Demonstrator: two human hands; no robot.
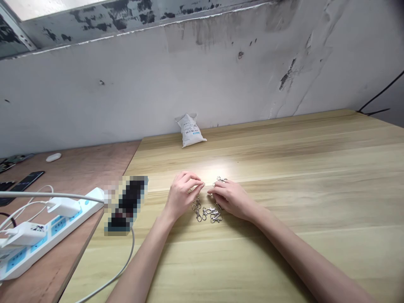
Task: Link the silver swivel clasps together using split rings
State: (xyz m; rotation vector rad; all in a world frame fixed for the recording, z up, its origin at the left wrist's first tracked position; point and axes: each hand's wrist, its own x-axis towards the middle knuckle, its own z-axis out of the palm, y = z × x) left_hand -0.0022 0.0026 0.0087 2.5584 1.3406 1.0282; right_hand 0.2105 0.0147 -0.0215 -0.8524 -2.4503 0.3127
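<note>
Obs.: L hand [183, 191] in pinch, thumb against fingertips, apparently on a small metal piece [203, 184]; exact type too small to tell. Fine grip presumably used b/c item is tiny. R hand [232, 198] approx. opposite, fingers curled low; underside hidden, cannot tell if grasping or released. Metal clasps [204, 213] lie in loose cluster on wood-grain surface [299, 181], betw. and just this side of both hands, prob. so either can reach. Addl. clasp [221, 179] just beyond R hand's fingers. White packet [191, 131] near wall [132, 88], well apart from hands, prob. set back for working rm. Power strip [57, 227] on adjoining brown surface [94, 164], L side, prob. to keep it off work area. Blurred dark item [132, 198] near strip's end; ID n/a.
</note>
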